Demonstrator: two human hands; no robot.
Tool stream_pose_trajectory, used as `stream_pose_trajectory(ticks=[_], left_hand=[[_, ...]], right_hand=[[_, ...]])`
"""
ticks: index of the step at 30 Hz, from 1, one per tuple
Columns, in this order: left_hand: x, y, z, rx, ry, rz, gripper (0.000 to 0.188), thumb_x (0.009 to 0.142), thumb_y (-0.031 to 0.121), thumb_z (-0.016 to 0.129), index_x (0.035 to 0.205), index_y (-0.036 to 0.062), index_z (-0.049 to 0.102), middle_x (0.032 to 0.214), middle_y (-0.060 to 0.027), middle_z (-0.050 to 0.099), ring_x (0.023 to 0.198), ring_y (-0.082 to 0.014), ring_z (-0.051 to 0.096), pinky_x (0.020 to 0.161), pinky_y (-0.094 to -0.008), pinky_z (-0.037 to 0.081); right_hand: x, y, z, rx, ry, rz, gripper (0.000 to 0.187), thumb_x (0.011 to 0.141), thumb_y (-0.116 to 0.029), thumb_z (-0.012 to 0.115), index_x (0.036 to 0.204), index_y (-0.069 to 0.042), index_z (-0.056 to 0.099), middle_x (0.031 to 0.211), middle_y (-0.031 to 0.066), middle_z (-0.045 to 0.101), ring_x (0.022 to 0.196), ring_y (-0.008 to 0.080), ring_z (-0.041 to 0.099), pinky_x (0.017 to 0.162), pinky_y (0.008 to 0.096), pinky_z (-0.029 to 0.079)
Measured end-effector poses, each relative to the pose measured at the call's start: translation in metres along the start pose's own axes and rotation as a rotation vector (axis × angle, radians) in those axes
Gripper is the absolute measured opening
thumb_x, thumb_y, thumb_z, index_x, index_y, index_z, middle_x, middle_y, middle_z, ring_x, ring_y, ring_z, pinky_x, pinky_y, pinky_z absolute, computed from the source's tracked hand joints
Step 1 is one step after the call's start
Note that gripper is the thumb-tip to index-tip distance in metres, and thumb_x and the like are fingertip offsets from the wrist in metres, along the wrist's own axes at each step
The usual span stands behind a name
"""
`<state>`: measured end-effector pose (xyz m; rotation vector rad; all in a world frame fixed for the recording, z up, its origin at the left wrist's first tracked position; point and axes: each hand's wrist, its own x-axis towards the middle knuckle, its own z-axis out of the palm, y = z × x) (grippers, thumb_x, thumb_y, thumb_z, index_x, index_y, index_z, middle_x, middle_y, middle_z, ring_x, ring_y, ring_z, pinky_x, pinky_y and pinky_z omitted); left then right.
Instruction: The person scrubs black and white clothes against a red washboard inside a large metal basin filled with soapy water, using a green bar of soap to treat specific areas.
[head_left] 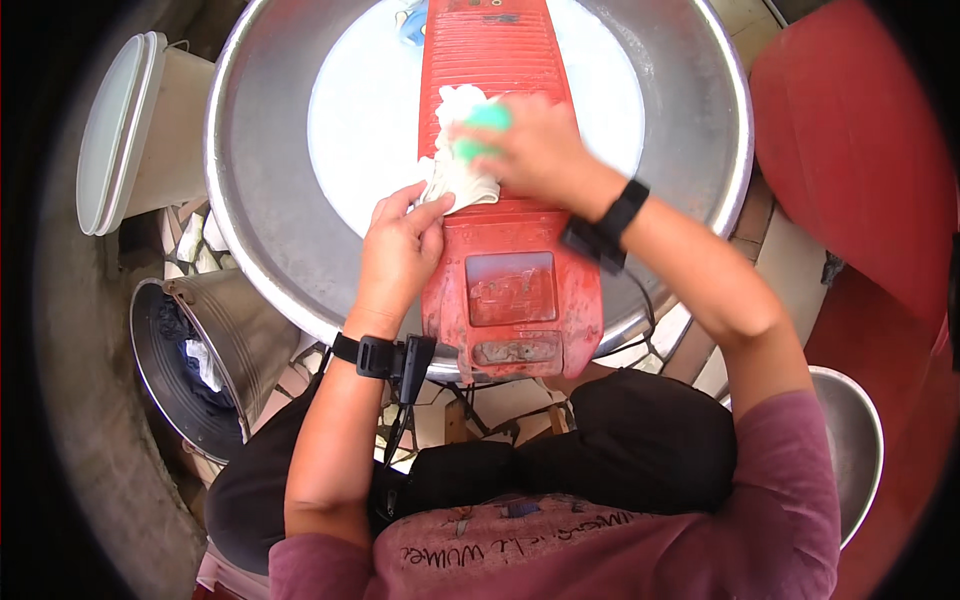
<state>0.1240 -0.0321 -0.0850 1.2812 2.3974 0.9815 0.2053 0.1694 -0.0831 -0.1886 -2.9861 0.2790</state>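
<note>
A ribbed red washboard [495, 58] leans in a large metal basin [262, 175], its lower end resting over the near rim. Bunched on its ridges lies a small white cloth [462, 188], wet-looking and partly under my right hand. My left hand [398, 245] pinches the cloth's lower left edge between thumb and fingers. Smeared by motion, my right hand [545, 148] grips a green block [486, 128] against the cloth; whether it is soap or a brush I cannot tell. Whitish water [350, 130] fills the basin's bottom, and something blue [412, 24] lies in it at the far side.
To the left stand a lidded whitish bucket [160, 130] and a tipped metal bucket [235, 330] holding dark and white cloth. A red sheet-like surface [850, 150] rises on the right. Near my right elbow is a metal bowl [855, 450].
</note>
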Motion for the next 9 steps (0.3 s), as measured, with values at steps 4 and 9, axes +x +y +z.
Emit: stream_pose_trajectory(ticks=[4,9], left_hand=[[0.005,0.006,-0.007,-0.026,-0.033,-0.011,0.026,0.074,0.004,0.058,0.096,0.0122,0.069,0.107,-0.015,0.059,0.098,-0.032,0.055,0.087,-0.0365,0.045],[0.002,0.007,-0.001,0.03,-0.108,-0.026,0.027,0.077,0.005,0.059,0.1,0.0137,0.068,0.11,-0.0169,0.059,0.104,-0.0304,0.055,0.089,-0.035,0.044]], right_hand=[[0.002,0.003,-0.001,-0.083,-0.023,0.005,0.04,0.079,-0.043,0.058,0.119,-0.04,0.054,0.106,0.0101,0.053,0.096,0.0277,0.049,0.076,0.0441,0.039],[0.01,0.037,-0.01,-0.162,-0.202,0.282,0.041,0.079,-0.051,0.055,0.12,-0.045,0.052,0.118,0.008,0.051,0.108,0.0267,0.044,0.091,0.0472,0.031]])
